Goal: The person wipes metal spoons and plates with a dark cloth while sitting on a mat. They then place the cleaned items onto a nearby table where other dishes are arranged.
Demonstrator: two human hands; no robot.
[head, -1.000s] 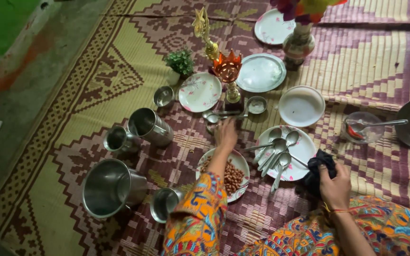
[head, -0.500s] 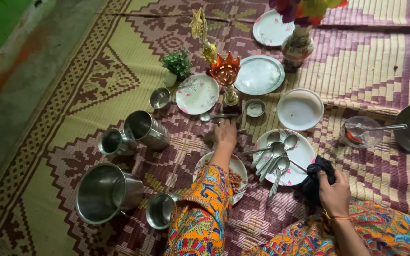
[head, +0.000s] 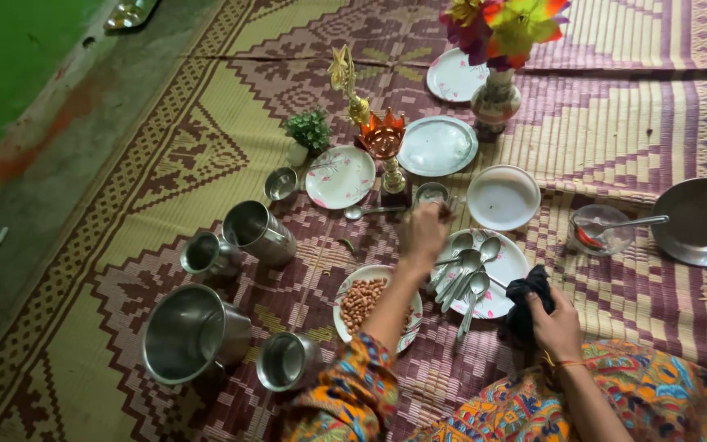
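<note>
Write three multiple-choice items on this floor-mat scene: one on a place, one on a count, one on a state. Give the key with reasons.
1. Where does the black cloth sit?
A. In the right hand
B. In the large steel mug
C. Under the flower vase

2. How many steel mugs stand left of the plate of brown peanuts?
A. Two
B. Four
C. Seven

3. How does the round steel pan at the right edge look?
A. Heaped with rice
B. Upside down
C. Empty

Key: A, the right hand grips the cloth beside the spoon plate; B, four mugs cluster there; C, bare metal shows inside.
</note>
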